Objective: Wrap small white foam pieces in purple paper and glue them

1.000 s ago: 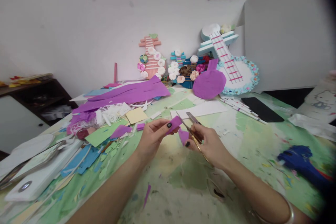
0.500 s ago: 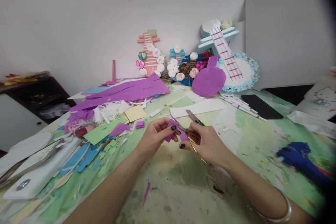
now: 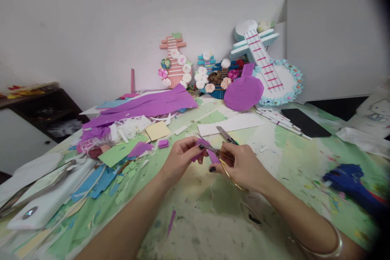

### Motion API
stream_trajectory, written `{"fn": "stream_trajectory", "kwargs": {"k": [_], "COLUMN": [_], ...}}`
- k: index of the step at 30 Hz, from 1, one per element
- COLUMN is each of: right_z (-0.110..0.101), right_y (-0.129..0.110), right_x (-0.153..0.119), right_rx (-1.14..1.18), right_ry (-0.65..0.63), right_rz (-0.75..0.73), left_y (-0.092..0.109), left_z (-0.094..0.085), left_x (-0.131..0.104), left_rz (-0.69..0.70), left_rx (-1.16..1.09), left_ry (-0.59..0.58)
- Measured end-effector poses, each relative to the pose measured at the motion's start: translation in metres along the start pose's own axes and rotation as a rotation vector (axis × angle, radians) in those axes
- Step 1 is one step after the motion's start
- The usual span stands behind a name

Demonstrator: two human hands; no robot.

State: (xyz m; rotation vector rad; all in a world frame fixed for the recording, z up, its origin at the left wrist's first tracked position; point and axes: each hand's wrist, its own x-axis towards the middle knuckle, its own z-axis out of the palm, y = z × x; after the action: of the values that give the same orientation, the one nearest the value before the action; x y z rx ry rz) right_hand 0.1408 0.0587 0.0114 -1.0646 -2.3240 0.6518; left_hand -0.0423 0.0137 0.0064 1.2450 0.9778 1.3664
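My left hand (image 3: 183, 158) pinches a small piece of purple paper (image 3: 199, 149) between thumb and fingers, above the middle of the table. In my right hand (image 3: 239, 166) is a pair of gold-handled scissors (image 3: 224, 164), its blades pointing left across the purple paper. Part of the paper hangs on the near side of the blades. Just beyond my right hand lies a utility knife (image 3: 226, 134) beside a white strip (image 3: 230, 124). A thin purple scrap (image 3: 171, 222) rests on the table nearer to me.
Purple paper sheets (image 3: 149, 103), white string (image 3: 131, 127) and coloured scraps crowd the left side. Decorated lute-shaped crafts (image 3: 175, 65) lean on the wall, with a purple lute shape (image 3: 243, 91) before them. A blue glue gun (image 3: 350, 183) and black phone (image 3: 305, 122) lie right.
The scissor blades appear slightly more closed on the purple paper. Both hands stay in nearly the same place; the whole view has shifted a little.
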Motion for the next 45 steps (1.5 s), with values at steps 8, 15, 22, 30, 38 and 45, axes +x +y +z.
{"fn": "stream_trajectory", "kwargs": {"k": [8,15,22,30,38,45], "right_z": [-0.0006,-0.0007,0.0000,-0.0002,-0.0007,-0.0022], "right_y": [-0.0008,-0.0011,0.0017,0.0024,0.0041,0.0064], "right_x": [-0.0005,0.0003,0.0009,0.0019,0.0022,0.0034], "right_rx": [0.017,0.065,0.082,0.094,0.081,0.074], "right_ry": [0.023,0.038,0.043,0.044,0.046,0.037], "right_rz": [0.021,0.026,0.035,0.046,0.054,0.046], "left_y": [-0.0013,-0.0017,-0.0003,-0.0017,-0.0004,-0.0002], "left_z": [-0.0005,-0.0002,-0.0005,0.0004,0.0002,-0.0001], "left_x": [-0.0016,-0.0012,-0.0007,-0.0008,-0.0001,-0.0003], "left_rz": [0.034,0.032,0.023,0.016,0.001,-0.012], "left_rx": [0.086,0.084,0.066,0.038,0.032,0.036], "left_ry": [0.002,0.008,0.028,0.028,0.026,0.016]}}
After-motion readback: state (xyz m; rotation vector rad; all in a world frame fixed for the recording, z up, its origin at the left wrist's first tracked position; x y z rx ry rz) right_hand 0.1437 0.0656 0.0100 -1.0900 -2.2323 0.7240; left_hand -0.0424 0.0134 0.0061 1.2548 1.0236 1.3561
